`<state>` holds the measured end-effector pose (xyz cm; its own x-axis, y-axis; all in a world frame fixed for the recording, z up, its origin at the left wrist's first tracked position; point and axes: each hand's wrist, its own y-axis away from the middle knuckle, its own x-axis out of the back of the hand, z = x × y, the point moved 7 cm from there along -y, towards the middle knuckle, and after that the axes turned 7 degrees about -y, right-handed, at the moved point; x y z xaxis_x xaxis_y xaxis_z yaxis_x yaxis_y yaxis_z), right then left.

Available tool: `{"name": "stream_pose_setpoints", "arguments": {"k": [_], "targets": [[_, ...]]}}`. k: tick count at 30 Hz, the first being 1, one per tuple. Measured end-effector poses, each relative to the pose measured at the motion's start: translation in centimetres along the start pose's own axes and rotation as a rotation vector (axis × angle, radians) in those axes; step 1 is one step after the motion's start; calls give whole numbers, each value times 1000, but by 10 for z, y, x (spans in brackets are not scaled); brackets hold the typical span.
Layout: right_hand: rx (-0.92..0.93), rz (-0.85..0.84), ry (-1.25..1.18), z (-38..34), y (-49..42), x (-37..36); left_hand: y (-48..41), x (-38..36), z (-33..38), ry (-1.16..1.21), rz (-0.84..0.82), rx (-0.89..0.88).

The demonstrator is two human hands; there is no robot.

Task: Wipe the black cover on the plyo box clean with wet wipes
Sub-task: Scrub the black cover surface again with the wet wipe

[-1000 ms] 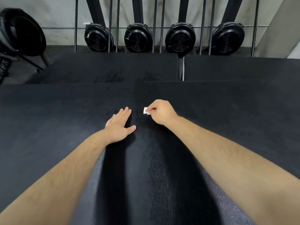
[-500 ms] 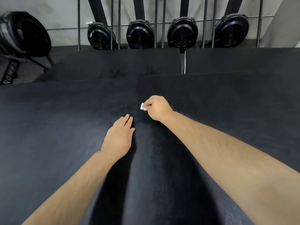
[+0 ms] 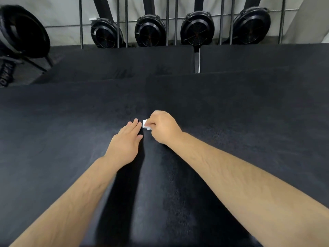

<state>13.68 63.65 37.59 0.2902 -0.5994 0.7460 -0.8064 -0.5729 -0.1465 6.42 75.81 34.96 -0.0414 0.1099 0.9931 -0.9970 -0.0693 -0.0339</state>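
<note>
The black cover [image 3: 53, 139] fills most of the frame, a matte, finely grained surface with a faint sheen down the middle between the two bare forearms. Just above the centre of the frame, the right hand [image 3: 163, 129] curls its fingers and pinches a small, folded white wet wipe [image 3: 145, 124] against the cover. The left hand [image 3: 124, 145] lies flat beside it, fingers straight and together, fingertips almost touching the wipe. Along the top stand four round black fan housings [image 3: 196, 31] with ribbed concentric grilles, behind thin upright metal bars [image 3: 81, 24]. At the left edge, white lettering [image 3: 4, 75] on a black part is cut off and unreadable.
</note>
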Motion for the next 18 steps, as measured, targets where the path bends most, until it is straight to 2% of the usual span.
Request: {"name": "stream_pose_setpoints", "arguments": {"k": [4, 6, 8, 11, 15, 18], "targets": [[175, -142, 117, -16, 59, -17, 4, -2, -3, 46, -17, -10], [120, -135, 117, 0, 63, 1, 3, -2, -5, 65, -31, -1], [33, -55, 62, 15, 46, 17, 2, -3, -7, 101, -57, 15], [-57, 29, 27, 6, 31, 14, 4, -4, -4, 138, -73, 17], [94, -124, 61, -16, 62, -17, 16, -6, -3, 208, -45, -13], [37, -74, 5, 3, 57, 4, 29, -4, -2, 235, -5, -5]]}}
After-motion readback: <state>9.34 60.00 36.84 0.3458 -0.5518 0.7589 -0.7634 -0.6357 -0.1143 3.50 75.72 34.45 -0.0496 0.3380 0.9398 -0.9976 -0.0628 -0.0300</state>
